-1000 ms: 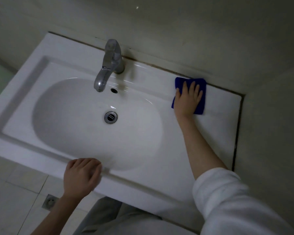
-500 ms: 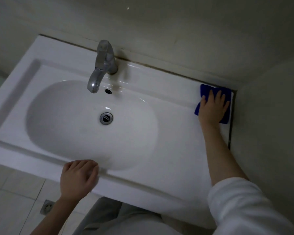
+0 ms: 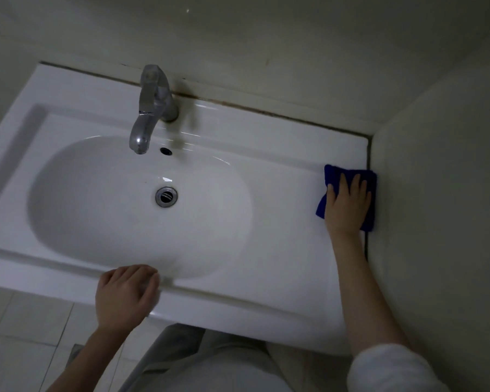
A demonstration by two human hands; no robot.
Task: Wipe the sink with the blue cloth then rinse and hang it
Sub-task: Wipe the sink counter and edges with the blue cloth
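1. One white sink (image 3: 280,250), basin at left, flat ledge at right.
2. One chrome faucet (image 3: 150,108) at the far rim; one drain (image 3: 166,196) mid-basin; one overflow hole (image 3: 166,150) just below the spout.
3. One blue cloth (image 3: 334,176) — flat on the right ledge, touching the side wall (image 3: 441,193).
4. One right hand (image 3: 347,206), fingers spread flat, pressing the cloth down.
5. One left hand (image 3: 125,295) — fingers curled over the sink's near rim, holding nothing else.
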